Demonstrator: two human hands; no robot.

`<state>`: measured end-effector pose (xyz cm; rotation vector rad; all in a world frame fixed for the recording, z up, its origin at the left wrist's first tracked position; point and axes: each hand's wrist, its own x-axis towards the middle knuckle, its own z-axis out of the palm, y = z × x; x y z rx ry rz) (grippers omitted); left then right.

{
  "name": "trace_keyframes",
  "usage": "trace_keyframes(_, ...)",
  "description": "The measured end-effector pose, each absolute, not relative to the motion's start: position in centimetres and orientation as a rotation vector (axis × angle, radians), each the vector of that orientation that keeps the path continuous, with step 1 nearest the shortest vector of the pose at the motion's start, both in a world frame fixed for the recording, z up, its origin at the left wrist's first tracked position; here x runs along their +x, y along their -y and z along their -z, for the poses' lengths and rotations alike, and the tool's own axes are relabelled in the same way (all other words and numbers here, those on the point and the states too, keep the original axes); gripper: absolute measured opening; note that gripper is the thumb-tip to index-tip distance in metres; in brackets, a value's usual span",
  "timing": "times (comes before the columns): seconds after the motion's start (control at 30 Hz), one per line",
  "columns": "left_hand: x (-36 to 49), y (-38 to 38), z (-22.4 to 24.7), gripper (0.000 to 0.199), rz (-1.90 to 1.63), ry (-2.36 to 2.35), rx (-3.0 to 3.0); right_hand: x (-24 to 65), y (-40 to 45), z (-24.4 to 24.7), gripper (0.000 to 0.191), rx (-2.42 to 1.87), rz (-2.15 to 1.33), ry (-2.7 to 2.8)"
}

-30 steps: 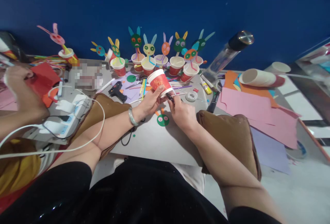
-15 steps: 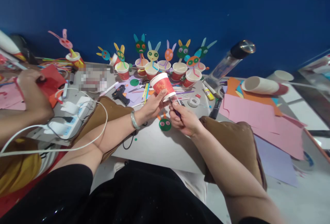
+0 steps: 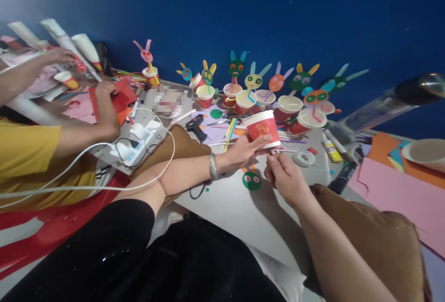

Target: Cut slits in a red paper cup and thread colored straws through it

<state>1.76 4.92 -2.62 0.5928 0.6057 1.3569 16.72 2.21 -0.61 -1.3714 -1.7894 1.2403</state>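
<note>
My left hand (image 3: 243, 152) is wrapped round a red and white paper cup (image 3: 263, 129), its thumb across the lower side. The cup's wide white rim points up and it leans slightly. Against the cup's base, my right hand (image 3: 285, 174) is closed round a slim dark-handled tool; most of it is hidden by the fingers, so I cannot tell its kind. On the table below lies a green paper face (image 3: 251, 181) with pink eyes and orange ears, partly covered by the hands.
Several paper cups with paper rabbit figures line the blue wall, among them a yellow-faced one (image 3: 253, 80). A hot glue gun (image 3: 196, 127), tape roll (image 3: 303, 158), glass bottle (image 3: 377, 107) and power strip (image 3: 144, 144) lie around. A co-worker's hand (image 3: 106, 89) holds red paper at left.
The view has swung left, so the table things appear farther right. The cup is more upright, and my right hand has turned, hiding more of the dark tool at its base.
</note>
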Motion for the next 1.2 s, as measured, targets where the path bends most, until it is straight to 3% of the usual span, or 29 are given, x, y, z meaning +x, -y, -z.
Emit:
trace_keyframes(0.1, 1.6, -4.9, 2.1, 0.051, -1.321, -0.582, 0.616, 16.7, -2.3, -0.3, 0.049, -1.238, -1.78, 1.451)
trace_keyframes(0.17, 1.5, -4.8, 2.0, 0.051, -1.319, -0.594, 0.605, 16.6, -2.4, -0.5, 0.048, -1.24, -1.823, 1.433)
trace_keyframes(0.23, 1.5, -4.8, 2.0, 0.05, -1.336, -0.617, 0.57, 16.5, -2.4, -0.1, 0.043, -1.342, -1.538, 1.632)
trace_keyframes(0.37, 1.8, -4.5, 2.3, 0.047, -1.347, -0.678, 0.525, 16.1, -2.0, 1.3, 0.026, -1.727, -0.466, 2.078)
trace_keyframes(0.43, 1.9, -4.4, 2.4, 0.049, -1.342, -0.693, 0.543, 15.9, -1.7, 1.6, 0.026, -1.827, -0.226, 2.158)
trace_keyframes(0.53, 2.0, -4.3, 2.4, 0.048, -1.344, -0.668, 0.597, 16.0, -1.6, 1.1, 0.022, -1.695, -0.508, 2.086)
trace_keyframes(0.67, 1.9, -4.1, 1.8, 0.044, -1.339, -0.623, 0.626, 16.3, -1.9, -0.2, 0.039, -1.229, -1.57, 1.561)
trace_keyframes(0.77, 1.7, -3.9, 1.1, 0.041, -1.312, -0.651, 0.588, 16.4, -2.1, -0.6, 0.046, -1.011, -1.996, 1.206)
trace_keyframes(0.83, 1.5, -4.0, 0.8, 0.037, -1.289, -0.679, 0.544, 16.5, -2.2, -0.5, 0.049, -1.029, -1.952, 1.236)
trace_keyframes(0.97, 0.9, -4.6, 0.4, 0.037, -1.268, -0.717, 0.443, 16.8, -2.0, -0.2, 0.056, -1.176, -1.455, 1.622)
trace_keyframes(1.2, -0.3, -5.8, -0.1, 0.054, -1.18, -0.715, 0.322, 17.8, -1.6, -0.4, 0.053, -1.1, -1.032, 1.638)
